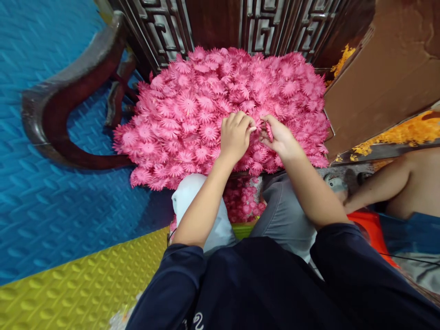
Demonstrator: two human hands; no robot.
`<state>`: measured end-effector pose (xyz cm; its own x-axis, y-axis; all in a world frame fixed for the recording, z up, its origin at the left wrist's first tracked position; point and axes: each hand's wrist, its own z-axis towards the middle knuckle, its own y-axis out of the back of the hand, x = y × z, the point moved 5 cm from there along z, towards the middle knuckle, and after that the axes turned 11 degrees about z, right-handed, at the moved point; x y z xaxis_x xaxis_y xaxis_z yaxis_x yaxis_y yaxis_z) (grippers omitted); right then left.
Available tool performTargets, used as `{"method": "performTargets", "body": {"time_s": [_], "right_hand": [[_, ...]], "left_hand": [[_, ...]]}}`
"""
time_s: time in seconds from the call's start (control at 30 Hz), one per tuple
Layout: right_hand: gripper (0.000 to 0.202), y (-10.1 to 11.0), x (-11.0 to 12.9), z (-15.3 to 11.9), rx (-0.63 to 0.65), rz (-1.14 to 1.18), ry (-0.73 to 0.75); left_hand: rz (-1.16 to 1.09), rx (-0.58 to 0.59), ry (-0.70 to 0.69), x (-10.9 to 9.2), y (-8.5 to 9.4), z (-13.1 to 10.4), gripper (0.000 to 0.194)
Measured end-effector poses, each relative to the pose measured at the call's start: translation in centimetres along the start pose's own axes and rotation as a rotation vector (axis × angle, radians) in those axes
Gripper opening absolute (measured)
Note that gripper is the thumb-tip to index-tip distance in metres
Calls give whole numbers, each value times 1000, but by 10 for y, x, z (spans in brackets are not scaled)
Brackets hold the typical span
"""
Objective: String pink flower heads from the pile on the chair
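Note:
A thick heap of pink artificial flower heads [189,105] with pointed petals is spread before me on a dark wooden seat. Over its front middle, both of my hands work close together. My left hand [235,137] has its fingers curled, thumb and fingertips pinched at the edge of a pink flower piece. Facing it, my right hand [280,137] has bent fingers around a pink flower [269,131], part of which shows between thumb and fingers. The fingertips of the two hands nearly meet. Fine detail between them is too small to make out.
A curved wooden armrest [44,119] stands left, with carved lattice panels [261,27] behind. At right are a brown cardboard sheet [381,82], orange flowers [402,130] and another person's arm [381,185]. More pink flowers lie below, between my knees. Blue matting [85,215] covers the floor.

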<state>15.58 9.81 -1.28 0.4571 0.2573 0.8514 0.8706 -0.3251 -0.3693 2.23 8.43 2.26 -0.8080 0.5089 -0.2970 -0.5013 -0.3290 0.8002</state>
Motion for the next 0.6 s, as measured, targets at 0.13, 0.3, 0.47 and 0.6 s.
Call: {"method": "performTargets", "body": {"time_s": [0.13,0.3,0.47,0.6], "right_hand": [[23,-2,0,7,-18,80,55],[31,-7,2,13,13,23,141],[39,-13,5,4,42,-5,219],[41,-13,6,-1,55,24,251]], "left_hand": [[-39,-42,9,-3,-2,-1,50],[-68,-88,95,-1,0,-3,54],[-83,-129,157,-6,-2,-10,54],[-61,-173,180,-11,-5,-15,54]]}}
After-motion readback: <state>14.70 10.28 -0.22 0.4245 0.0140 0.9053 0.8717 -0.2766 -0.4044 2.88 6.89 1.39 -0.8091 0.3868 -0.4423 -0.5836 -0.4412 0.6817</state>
